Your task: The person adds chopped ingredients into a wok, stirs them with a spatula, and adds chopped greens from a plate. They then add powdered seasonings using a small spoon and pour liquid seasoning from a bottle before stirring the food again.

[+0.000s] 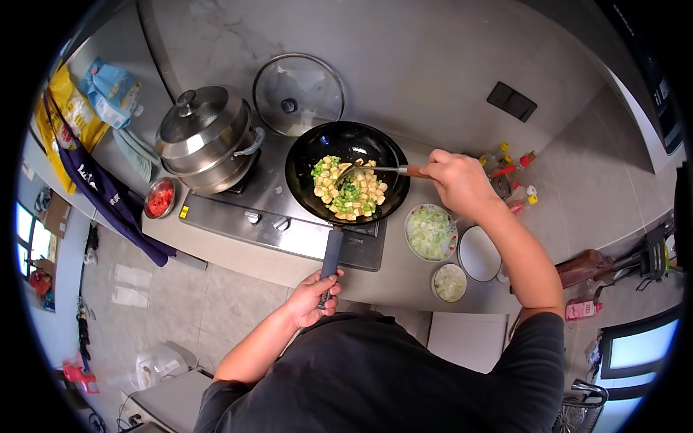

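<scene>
"Start the count?"
"One left hand (pixel 312 294), one right hand (pixel 462 184): two."
"Next?"
"One wok (pixel 382 146), one long-handled utensil (pixel 390 169), one steamer pot (pixel 216 166), two lids (pixel 298 90)."
"How many knobs (pixel 252 216) show?"
"Two."
"Bowls (pixel 479 254)?"
"At least four: one at the left, three at the right."
"Bottles (pixel 521 160)?"
"Several, too crowded together and partly hidden to count exactly"
</scene>
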`<move>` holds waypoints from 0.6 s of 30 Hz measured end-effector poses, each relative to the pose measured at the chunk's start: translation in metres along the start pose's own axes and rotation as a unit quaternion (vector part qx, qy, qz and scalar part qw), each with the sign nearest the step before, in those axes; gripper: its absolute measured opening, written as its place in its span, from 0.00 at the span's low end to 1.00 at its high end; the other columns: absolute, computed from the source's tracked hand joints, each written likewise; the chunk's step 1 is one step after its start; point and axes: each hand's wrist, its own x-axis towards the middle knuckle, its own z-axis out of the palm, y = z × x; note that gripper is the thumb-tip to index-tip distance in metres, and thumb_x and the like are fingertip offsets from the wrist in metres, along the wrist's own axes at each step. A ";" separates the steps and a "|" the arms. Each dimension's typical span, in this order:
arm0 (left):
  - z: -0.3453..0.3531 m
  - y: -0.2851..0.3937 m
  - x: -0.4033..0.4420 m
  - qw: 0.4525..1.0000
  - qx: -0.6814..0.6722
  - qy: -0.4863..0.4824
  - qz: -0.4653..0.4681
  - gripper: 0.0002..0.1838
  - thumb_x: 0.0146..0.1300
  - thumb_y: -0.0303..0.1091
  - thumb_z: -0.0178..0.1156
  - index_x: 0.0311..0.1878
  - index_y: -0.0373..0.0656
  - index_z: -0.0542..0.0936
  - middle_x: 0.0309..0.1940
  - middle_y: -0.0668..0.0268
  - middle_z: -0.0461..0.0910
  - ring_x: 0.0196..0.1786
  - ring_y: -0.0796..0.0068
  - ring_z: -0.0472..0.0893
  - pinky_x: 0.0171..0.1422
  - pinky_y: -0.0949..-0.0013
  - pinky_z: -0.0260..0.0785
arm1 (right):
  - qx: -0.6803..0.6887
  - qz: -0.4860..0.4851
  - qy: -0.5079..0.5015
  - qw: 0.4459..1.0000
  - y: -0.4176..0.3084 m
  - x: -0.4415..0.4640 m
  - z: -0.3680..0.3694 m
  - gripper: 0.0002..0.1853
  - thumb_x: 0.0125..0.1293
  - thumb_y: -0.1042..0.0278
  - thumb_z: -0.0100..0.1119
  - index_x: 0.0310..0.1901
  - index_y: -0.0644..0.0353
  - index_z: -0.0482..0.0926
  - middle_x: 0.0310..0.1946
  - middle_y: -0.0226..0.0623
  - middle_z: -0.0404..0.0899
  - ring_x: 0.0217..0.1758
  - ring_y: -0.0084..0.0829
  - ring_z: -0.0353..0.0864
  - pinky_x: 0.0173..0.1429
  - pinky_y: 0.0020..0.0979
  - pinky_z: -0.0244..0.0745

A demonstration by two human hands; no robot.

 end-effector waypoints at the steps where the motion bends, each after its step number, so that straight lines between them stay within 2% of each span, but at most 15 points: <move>1: 0.000 0.000 0.000 1.000 0.001 -0.001 0.001 0.08 0.74 0.37 0.49 0.54 0.51 0.71 0.29 0.73 0.69 0.22 0.81 0.68 0.25 0.76 0.62 | 0.001 0.015 0.000 1.000 0.003 -0.003 0.000 0.15 0.52 0.81 0.56 0.39 0.54 0.86 0.31 0.39 0.76 0.34 0.44 0.81 0.37 0.42 0.76; 3: 0.000 -0.001 0.000 1.000 -0.002 -0.007 0.003 0.08 0.74 0.37 0.50 0.54 0.51 0.71 0.29 0.73 0.69 0.22 0.81 0.68 0.25 0.76 0.62 | 0.002 0.045 0.000 0.999 0.007 -0.008 0.000 0.13 0.53 0.81 0.55 0.38 0.55 0.85 0.32 0.39 0.76 0.34 0.44 0.81 0.37 0.43 0.76; 6: -0.002 -0.001 0.001 1.000 -0.007 -0.014 0.002 0.08 0.74 0.37 0.50 0.53 0.52 0.71 0.29 0.74 0.69 0.23 0.81 0.68 0.25 0.76 0.62 | -0.005 0.044 0.023 0.999 0.016 -0.012 0.010 0.13 0.50 0.82 0.61 0.39 0.59 0.84 0.36 0.37 0.79 0.33 0.43 0.81 0.38 0.40 0.77; 12: -0.001 -0.001 0.001 1.000 -0.006 -0.015 0.000 0.08 0.75 0.37 0.49 0.54 0.52 0.71 0.29 0.73 0.69 0.23 0.81 0.68 0.25 0.76 0.62 | -0.021 0.064 0.016 0.998 0.013 -0.014 0.030 0.13 0.51 0.81 0.61 0.40 0.59 0.84 0.35 0.36 0.78 0.33 0.42 0.81 0.37 0.40 0.77; 18: 0.000 -0.002 0.000 1.000 -0.011 -0.008 0.001 0.08 0.75 0.37 0.49 0.54 0.52 0.71 0.29 0.73 0.69 0.23 0.81 0.68 0.25 0.76 0.62 | -0.022 0.042 -0.001 0.999 0.012 -0.026 0.000 0.13 0.51 0.81 0.61 0.39 0.59 0.84 0.35 0.35 0.78 0.34 0.41 0.81 0.37 0.40 0.77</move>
